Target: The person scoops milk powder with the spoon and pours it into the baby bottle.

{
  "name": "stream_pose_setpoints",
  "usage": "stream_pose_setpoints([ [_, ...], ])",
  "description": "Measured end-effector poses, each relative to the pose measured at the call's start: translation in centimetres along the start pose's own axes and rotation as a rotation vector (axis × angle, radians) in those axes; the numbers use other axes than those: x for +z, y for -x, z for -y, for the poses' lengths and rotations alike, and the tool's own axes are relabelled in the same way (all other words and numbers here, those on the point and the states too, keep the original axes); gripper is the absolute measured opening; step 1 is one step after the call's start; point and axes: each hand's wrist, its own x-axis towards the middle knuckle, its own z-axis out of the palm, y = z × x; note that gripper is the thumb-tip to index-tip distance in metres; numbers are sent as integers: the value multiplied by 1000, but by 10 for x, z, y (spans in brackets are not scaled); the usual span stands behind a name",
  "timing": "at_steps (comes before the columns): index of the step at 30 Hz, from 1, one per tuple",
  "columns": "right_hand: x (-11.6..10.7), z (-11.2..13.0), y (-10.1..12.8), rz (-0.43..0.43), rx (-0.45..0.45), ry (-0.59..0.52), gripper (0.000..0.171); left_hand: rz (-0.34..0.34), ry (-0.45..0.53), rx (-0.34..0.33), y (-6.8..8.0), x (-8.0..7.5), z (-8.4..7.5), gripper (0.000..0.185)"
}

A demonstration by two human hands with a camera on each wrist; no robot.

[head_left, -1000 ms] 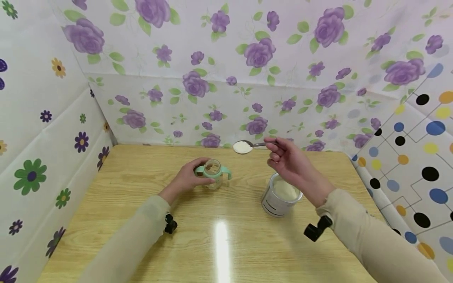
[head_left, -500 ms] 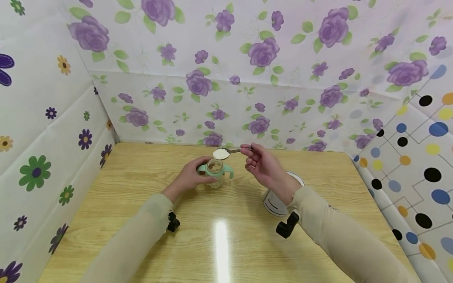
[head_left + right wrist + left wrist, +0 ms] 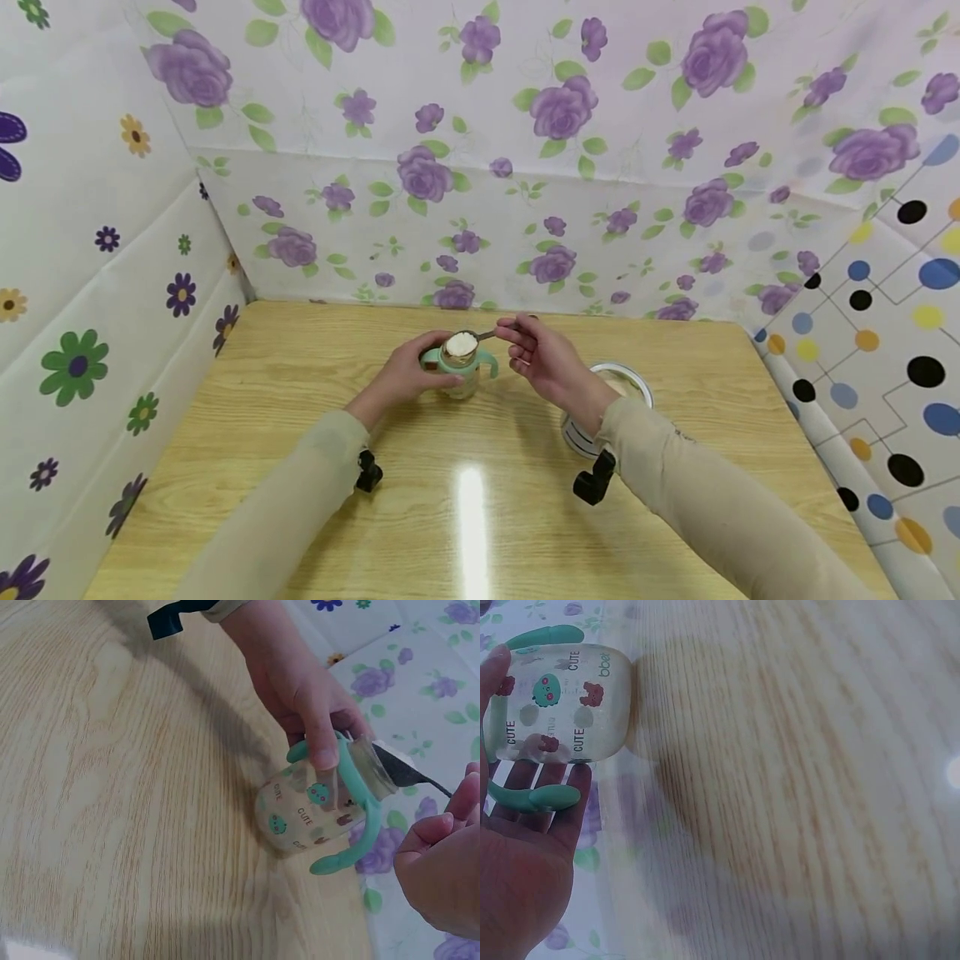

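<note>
Your left hand [image 3: 405, 377] curls around the side of the small clear baby bottle [image 3: 460, 373] that stands upright on the wooden tabletop [image 3: 465, 500], a little above the middle of the head view. The left wrist view shows your fingers [image 3: 536, 780] behind the printed bottle wall and one mint-green handle [image 3: 536, 796] resting against them. In the right wrist view your left thumb [image 3: 322, 746] presses on the mint-green collar just below the open neck.

Your right hand [image 3: 543, 362] pinches the handle of a metal spoon [image 3: 468, 340] between thumb and fingertips, just right of the bottle. The spoon's bowl carries a heap of white powder [image 3: 461, 342] and sits right over the bottle's mouth, level rather than tipped; from the head view you cannot tell whether it touches the rim.

Behind your right wrist, right of centre in the head view, an open round tin [image 3: 626, 379] stands on the tabletop, partly hidden by your sleeve [image 3: 675, 483]. Flowered sheets [image 3: 525, 167] wall in the tabletop at the back and left.
</note>
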Motion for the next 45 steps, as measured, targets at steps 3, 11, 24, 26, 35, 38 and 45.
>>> stream_pose_setpoints([
  [3, 0, -1, -1, 14, 9, 16, 34, 1, -4, 2, 1, 0, -1, 74],
  [11, 2, -2, -5, 4, 18, 7, 37, 3, -8, 21, 0, 1, 0, 72],
  [24, 10, -7, -15, -4, 3, 62, 50, -4, -20, 0, 1, 0, -1, 74],
  [26, 11, -8, -17, 4, 0, 78, 51, -2, -20, 8, 1, 0, -1, 74],
  [35, 17, -6, -24, 27, -13, 174, 56, -6, -17, 23, 1, 0, 0, 74],
  [38, 19, -6, -25, 27, -17, 182, 57, -2, -14, 26, 1, 0, -1, 74],
  [45, 20, -6, -26, 36, -29, 202, 56, 2, -19, 25, 1, 0, -1, 72],
])
